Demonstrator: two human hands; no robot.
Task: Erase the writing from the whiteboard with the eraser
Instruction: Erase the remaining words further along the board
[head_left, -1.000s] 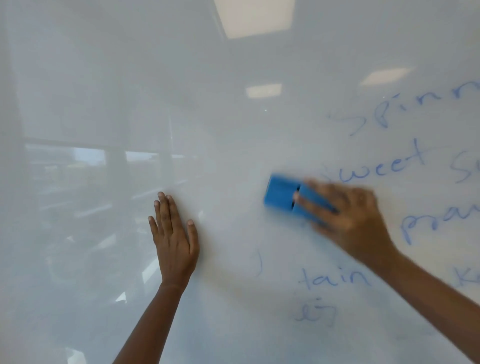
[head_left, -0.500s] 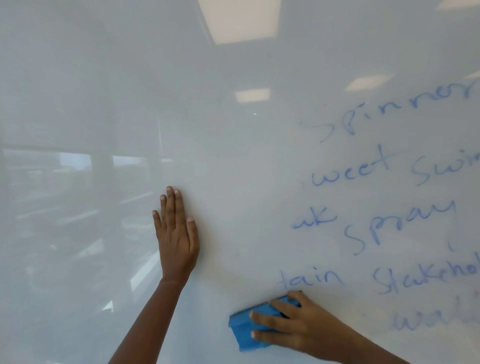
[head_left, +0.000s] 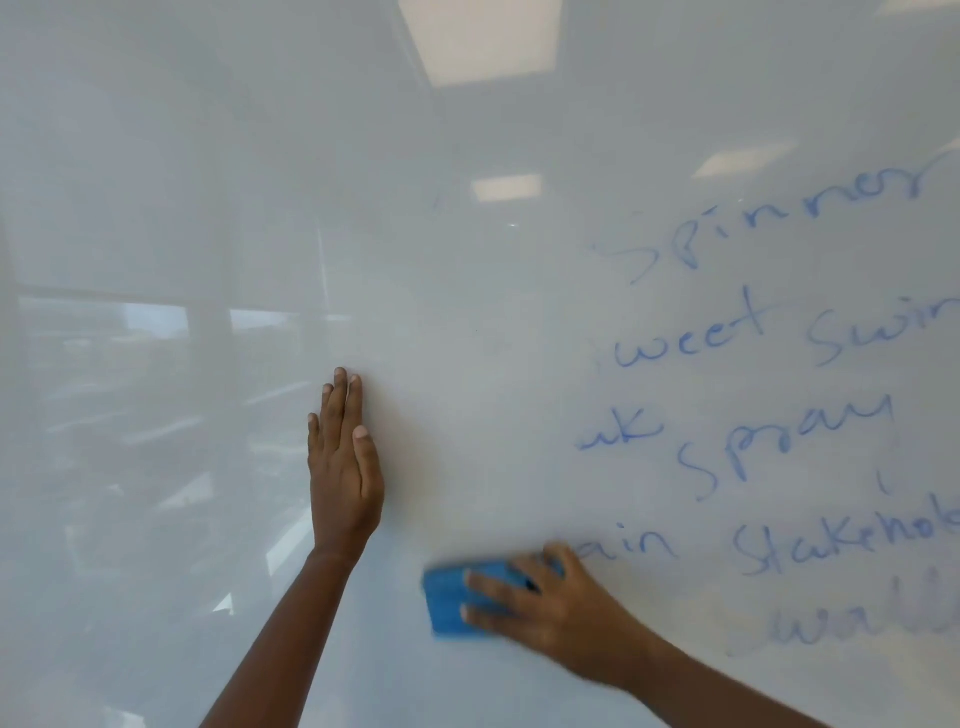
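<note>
Gripping the blue eraser (head_left: 451, 603), the right hand (head_left: 558, 610) lies across its right end, fingers (head_left: 491, 582) spread over the back and thumb hooked over the top edge, pressing it flat to the whiteboard (head_left: 467, 291). Eraser sits low on the board, near the bottom edge of the view, just left of the fragment "ain" (head_left: 641, 545); its outline is blurred, consistent with a stroke under way.

Left hand (head_left: 343, 467) holds nothing: palm flat on the board, fingers straight and close together, well to the left of all writing, on clean surface.

Counts: one eraser; two hands; one board. Blue writing (head_left: 779, 395) occupies the right portion only. Legible groups number eight: "Spinner", "weet", "swin", "uk", "spray", "ain", "stakeho", "wall", several cut by the right edge or already part-wiped. One stray short mark beneath "spray".

Risks, as judged:
- Grip covers only one end of the eraser; uneven pressure could leave the free left end lifting and streaking ink
- Faint residue shows beside "weet" and "Spinner"; a light pass may leave ghosting
- Forearm trails across the lower right; it could smear "wall" onto skin
- Writing continues beyond the right edge of view; extent cannot be told, so coverage may fall short
</note>
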